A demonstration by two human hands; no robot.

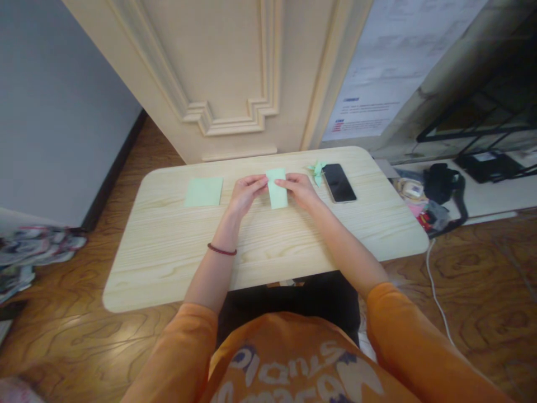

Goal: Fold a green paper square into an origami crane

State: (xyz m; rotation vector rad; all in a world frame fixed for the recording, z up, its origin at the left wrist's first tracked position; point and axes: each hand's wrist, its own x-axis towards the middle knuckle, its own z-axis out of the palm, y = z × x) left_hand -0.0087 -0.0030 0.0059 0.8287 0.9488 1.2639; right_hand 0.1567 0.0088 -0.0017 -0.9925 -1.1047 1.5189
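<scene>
Between my two hands is a folded light green paper (277, 193), a narrow upright rectangle held just above the table. My left hand (248, 191) pinches its left edge with closed fingers. On the other side, my right hand (298, 187) grips the right edge, its thumb lying across the front of the paper. To the left lies a flat square stack or sheet of green paper (203, 192). A small folded green paper figure (318, 172) rests right of my right hand, touching or close to a dark-screened phone (339, 183).
The pale wooden table (168, 257) has rounded corners and stands against a cream panelled door (230, 67). At the right, a low shelf (486, 193) holds a black bag and small items. A white cable (436, 288) runs down to the floor. Shoes (42, 243) lie at left.
</scene>
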